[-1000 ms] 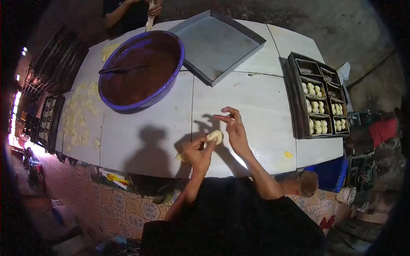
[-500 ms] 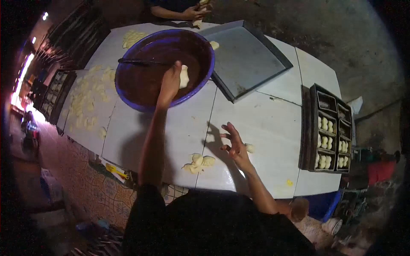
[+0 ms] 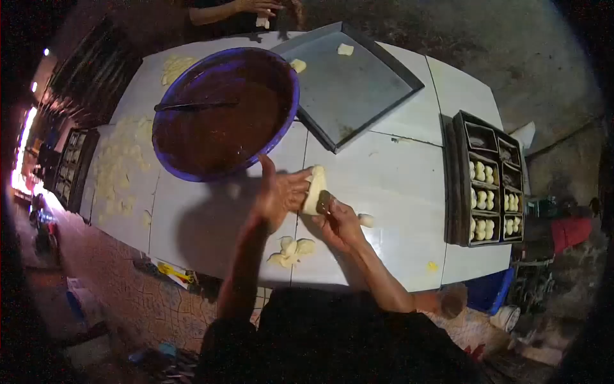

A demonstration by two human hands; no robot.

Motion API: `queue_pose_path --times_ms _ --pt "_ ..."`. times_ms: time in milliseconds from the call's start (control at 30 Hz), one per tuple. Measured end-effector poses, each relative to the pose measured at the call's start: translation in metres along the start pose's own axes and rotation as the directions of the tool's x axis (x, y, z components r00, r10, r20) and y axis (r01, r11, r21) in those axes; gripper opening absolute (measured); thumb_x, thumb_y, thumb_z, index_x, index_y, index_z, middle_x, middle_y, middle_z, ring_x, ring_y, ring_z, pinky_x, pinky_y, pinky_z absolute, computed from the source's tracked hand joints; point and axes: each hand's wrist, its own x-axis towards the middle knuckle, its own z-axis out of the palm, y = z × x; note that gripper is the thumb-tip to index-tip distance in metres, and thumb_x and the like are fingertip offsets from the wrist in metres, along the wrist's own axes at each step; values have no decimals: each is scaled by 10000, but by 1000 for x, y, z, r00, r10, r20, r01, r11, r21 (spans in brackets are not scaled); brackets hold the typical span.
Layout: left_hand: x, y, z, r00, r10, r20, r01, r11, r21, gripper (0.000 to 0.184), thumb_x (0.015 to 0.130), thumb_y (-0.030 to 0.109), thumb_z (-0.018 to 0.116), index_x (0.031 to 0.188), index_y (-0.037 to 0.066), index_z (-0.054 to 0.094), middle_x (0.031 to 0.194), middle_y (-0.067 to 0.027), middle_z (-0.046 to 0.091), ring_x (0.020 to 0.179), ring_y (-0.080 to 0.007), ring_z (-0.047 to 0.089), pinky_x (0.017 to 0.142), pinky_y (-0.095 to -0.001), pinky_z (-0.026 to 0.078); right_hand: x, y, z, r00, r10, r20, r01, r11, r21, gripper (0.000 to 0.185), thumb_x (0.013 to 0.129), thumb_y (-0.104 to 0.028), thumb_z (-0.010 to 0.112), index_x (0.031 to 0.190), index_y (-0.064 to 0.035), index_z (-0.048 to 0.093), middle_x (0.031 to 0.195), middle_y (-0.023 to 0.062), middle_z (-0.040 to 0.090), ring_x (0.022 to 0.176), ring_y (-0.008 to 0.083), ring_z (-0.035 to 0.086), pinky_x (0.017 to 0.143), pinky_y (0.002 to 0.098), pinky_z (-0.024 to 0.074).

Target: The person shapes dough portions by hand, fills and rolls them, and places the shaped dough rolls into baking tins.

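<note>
A flattened piece of pale dough (image 3: 314, 187) is held between my two hands above the white table. My left hand (image 3: 279, 197) supports it along its fingers, thumb raised. With bent fingers, my right hand (image 3: 341, 225) grips the dough's lower right end, beside a dab of brown filling (image 3: 325, 202). Beyond my left hand, a purple basin (image 3: 295, 105) holds a wide mass of brown filling (image 3: 220, 137), with a dark-handled utensil (image 3: 192, 105) lying across it. Several loose dough pieces (image 3: 291, 250) lie nearer me, and another small dough piece (image 3: 366, 220) sits beside my right hand.
A metal tray (image 3: 358, 83) with a dough piece (image 3: 345, 49) in it stands behind. At the right, a dark sectioned mould (image 3: 462, 179) holds shaped dough in several compartments. Many dough pieces (image 3: 125, 166) cover the table's left side. Across the table are another person's hands (image 3: 259, 6).
My left hand has come out of the basin toward me with the dough. My right hand has closed on it, and brown filling now shows. A dough piece now lies in the tray.
</note>
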Motion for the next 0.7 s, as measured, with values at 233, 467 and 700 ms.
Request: queue_pose_path --times_ms 233,467,700 --pt "-45 -85 44 982 138 -131 -121 984 129 520 1002 330 444 1380 -23 396 1225 -157 560 1159 -263 545 955 -408 478 -51 -5 -2 773 -571 276 303 -51 -952 304 846 -63 636 1140 15 624 1127 113 550 965 215 525 783 327 468" --pt "-58 -117 54 955 296 -13 -276 904 326 178 924 41 587 1018 -104 628 1004 -87 595 869 -134 625 698 -221 533 -77 -15 -28 716 -665 212 570 383 -727 234 796 -9 668 1028 3 643 1167 109 540 1043 221 559 866 331 469" --pt "-59 -146 57 940 321 -118 -284 925 254 169 903 115 645 935 -47 611 908 -56 591 772 -97 582 615 -211 502 -96 -12 -36 837 -473 276 417 224 -881 258 886 -148 640 1105 -12 655 979 83 610 893 169 603 648 301 487"
